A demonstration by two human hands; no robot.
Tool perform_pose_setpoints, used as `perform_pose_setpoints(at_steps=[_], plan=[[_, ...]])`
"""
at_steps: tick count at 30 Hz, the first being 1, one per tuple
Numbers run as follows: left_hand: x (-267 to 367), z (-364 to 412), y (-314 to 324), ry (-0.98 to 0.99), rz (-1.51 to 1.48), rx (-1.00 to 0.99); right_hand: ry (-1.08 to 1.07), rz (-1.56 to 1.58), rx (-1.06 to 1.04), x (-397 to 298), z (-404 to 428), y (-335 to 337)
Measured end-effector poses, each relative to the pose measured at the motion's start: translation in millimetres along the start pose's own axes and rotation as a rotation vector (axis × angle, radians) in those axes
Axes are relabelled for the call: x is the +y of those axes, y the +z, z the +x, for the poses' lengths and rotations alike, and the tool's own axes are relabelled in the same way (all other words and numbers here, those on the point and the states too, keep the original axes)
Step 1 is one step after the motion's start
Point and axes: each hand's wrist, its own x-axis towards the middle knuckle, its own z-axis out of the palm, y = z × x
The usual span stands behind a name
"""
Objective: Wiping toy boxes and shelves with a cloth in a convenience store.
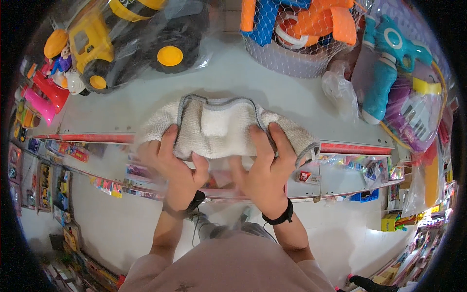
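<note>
A cream cleaning cloth (219, 124) with grey stitched edging lies bunched over the front edge of a grey metal shelf (233, 78). My left hand (178, 166) grips the cloth's near left part, its index finger on top and its thumb at the near edge. On the right side, my right hand (264, 168) has two fingers spread on top of the cloth and the thumb below its near edge. Folds hide part of the grip. Each wrist wears a black band.
Behind the cloth stand a bagged yellow toy truck (91, 40) and a netted toy set (299, 36). A teal toy gun (392, 62) in plastic lies at the right. A red strip (357, 149) lines the shelf edge. Lower shelves hold packaged goods, including a small red box (305, 177).
</note>
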Motion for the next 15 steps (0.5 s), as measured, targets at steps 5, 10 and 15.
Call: perform_pose_setpoints(at_steps=[5,10,15], plan=[[3.1,5.0,-1.6,-0.003,-0.043,0.005,-0.010,-0.011,0.008,-0.4,-0.1,-0.9],[2.6,4.2,3.7,0.021,-0.027,0.061,-0.020,-0.014,0.008,0.0,1.1,-2.3],[0.9,4.9,9.1,0.016,-0.069,0.141,0.003,0.034,-0.014,0.4,-1.2,-0.7]])
